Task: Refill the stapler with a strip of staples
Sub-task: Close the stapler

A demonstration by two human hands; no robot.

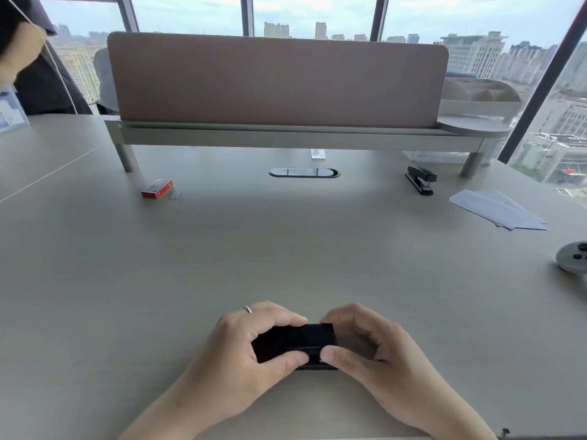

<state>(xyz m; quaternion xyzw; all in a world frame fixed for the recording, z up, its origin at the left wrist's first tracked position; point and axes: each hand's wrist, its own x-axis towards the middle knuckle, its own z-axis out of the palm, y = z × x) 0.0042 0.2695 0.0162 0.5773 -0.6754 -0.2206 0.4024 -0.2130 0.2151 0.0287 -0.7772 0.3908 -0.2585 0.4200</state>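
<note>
Both my hands — left hand and right hand — pinch a small black rectangular object on the pale wooden desk. The black stapler sits far right of the red cardboard staple box — a loose silvery staple strip lies just beside that box.

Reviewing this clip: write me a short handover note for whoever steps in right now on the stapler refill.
Left hand and right hand: both have a grip on a small black stapler at the near edge of the pale desk; whether it is open is unclear.
Red staple box sits far left, a loose silvery staple strip beside it.
A second black stapler sits far right, untouched.
Done: stapler in hand. Left: open it, fetch the strip, load, close.
</note>
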